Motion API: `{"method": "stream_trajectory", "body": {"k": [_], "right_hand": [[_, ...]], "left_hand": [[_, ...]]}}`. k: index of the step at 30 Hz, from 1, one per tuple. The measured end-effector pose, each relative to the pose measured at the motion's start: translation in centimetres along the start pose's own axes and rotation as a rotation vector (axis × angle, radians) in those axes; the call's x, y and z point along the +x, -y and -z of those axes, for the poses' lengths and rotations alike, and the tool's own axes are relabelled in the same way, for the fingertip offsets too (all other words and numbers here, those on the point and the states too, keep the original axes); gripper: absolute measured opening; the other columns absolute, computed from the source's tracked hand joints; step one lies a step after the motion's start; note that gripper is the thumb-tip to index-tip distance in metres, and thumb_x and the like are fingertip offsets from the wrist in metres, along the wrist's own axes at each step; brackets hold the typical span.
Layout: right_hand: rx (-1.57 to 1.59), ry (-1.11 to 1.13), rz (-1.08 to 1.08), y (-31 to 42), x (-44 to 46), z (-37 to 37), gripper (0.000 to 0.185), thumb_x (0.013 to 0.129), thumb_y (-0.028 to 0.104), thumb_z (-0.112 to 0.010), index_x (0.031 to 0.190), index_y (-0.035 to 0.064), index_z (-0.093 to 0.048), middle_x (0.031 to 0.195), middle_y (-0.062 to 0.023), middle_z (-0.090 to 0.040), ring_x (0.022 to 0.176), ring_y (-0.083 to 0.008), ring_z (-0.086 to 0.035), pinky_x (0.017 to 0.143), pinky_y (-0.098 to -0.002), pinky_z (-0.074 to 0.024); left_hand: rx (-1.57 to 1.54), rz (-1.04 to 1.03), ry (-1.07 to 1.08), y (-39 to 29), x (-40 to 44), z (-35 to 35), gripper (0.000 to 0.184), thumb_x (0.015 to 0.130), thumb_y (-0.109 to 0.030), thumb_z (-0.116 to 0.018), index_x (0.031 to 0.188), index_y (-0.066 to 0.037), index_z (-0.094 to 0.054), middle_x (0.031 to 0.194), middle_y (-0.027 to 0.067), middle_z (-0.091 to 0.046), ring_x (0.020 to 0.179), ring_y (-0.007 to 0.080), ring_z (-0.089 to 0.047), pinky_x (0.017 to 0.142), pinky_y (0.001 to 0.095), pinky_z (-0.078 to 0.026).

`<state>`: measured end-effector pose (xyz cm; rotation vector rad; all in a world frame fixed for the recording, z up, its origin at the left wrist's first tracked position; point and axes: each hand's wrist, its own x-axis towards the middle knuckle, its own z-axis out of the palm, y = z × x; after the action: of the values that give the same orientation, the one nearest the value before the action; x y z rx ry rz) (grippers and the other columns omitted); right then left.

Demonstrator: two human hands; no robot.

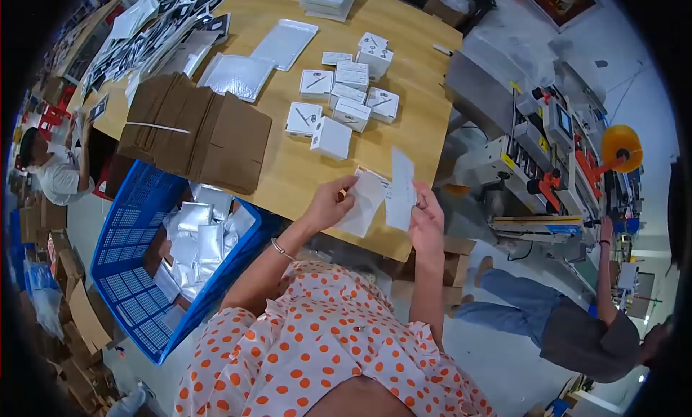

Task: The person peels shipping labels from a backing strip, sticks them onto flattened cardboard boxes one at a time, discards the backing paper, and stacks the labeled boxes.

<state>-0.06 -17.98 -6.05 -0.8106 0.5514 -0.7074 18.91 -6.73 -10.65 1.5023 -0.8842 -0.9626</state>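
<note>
Between finger and thumb, my left hand (333, 203) pinches a white paper sheet (363, 205) over the table's near edge. A second, folded-looking white sheet (399, 193) with faint print is gripped by my right hand (427, 216). The two sheets are close together; whether they are joined I cannot tell. Just beyond them is a cluster of small white boxes (331, 138), several with a dark product picture on top, some stacked. Left of my left hand lies a pile of flattened brown cardboard (194, 136).
A blue plastic basket (137, 323) holds silvery pouches (210, 242). White trays (285, 43) and a heap of printed sleeves (155, 31) lie on the wooden table (425, 64). A machine (533, 150) stands at right, near a person in jeans (519, 302). Another person (61, 172) sits at left.
</note>
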Motion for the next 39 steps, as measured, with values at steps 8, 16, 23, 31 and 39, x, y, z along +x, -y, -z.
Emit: {"method": "stream_trajectory", "body": {"k": [8, 16, 23, 31, 39], "right_hand": [[-0.156, 0.211, -0.119, -1.8, 0.1, 1.0, 0.042, 0.079, -0.007, -0.053, 0.121, -0.0026, -0.052, 0.101, -0.0086, -0.062, 0.081, -0.0135, -0.056, 0.073, -0.0217, -0.0434], [-0.57, 0.466, -0.049, -1.6, 1.1, -3.8, 0.018, 0.077, -0.004, -0.061, 0.094, -0.0017, -0.067, 0.09, -0.0099, -0.064, 0.078, -0.0157, -0.056, 0.069, -0.0226, -0.0419], [-0.761, 0.753, 0.165, -0.5, 4.6, -10.2, 0.015, 0.076, -0.001, -0.064, 0.091, -0.0009, -0.067, 0.091, -0.01, -0.065, 0.078, -0.0184, -0.057, 0.071, -0.0257, -0.0437], [-0.96, 0.75, -0.088, -5.3, 10.9, -19.4, 0.029, 0.073, 0.001, -0.064, 0.102, 0.0, -0.062, 0.097, -0.0101, -0.063, 0.087, -0.0221, -0.059, 0.08, -0.0298, -0.0453], [-1.557, 1.28, 0.995, -20.5, 21.9, -27.1, 0.056, 0.067, 0.009, -0.064, 0.121, 0.0065, -0.05, 0.125, -0.0073, -0.048, 0.111, -0.0268, -0.048, 0.093, -0.0379, -0.0371]], "left_hand": [[0.572, -0.133, 0.156, 4.8, -3.3, 0.7, 0.043, 0.069, -0.01, -0.07, 0.111, -0.005, -0.06, 0.115, 0.0164, -0.052, 0.093, 0.0289, -0.052, 0.082, 0.0342, -0.044], [0.173, -0.489, -0.26, -3.0, -5.5, 2.4, 0.047, 0.066, -0.016, -0.073, 0.108, -0.003, -0.059, 0.116, 0.0188, -0.05, 0.098, 0.0335, -0.051, 0.084, 0.039, -0.041], [0.462, -0.422, -0.658, -5.2, -8.3, 6.5, 0.04, 0.07, -0.012, -0.069, 0.107, -0.003, -0.06, 0.109, 0.016, -0.055, 0.096, 0.0312, -0.053, 0.081, 0.0376, -0.042], [0.477, -0.102, -0.836, -1.2, -14.0, 10.7, 0.029, 0.082, -0.002, -0.062, 0.111, -0.003, -0.061, 0.114, 0.0101, -0.061, 0.095, 0.0211, -0.059, 0.08, 0.0325, -0.047], [0.216, -0.215, -1.227, 6.1, -17.9, 16.8, 0.027, 0.085, 0.006, -0.057, 0.11, 0.0, -0.062, 0.107, 0.0089, -0.066, 0.095, 0.0155, -0.059, 0.084, 0.0265, -0.046]]}}
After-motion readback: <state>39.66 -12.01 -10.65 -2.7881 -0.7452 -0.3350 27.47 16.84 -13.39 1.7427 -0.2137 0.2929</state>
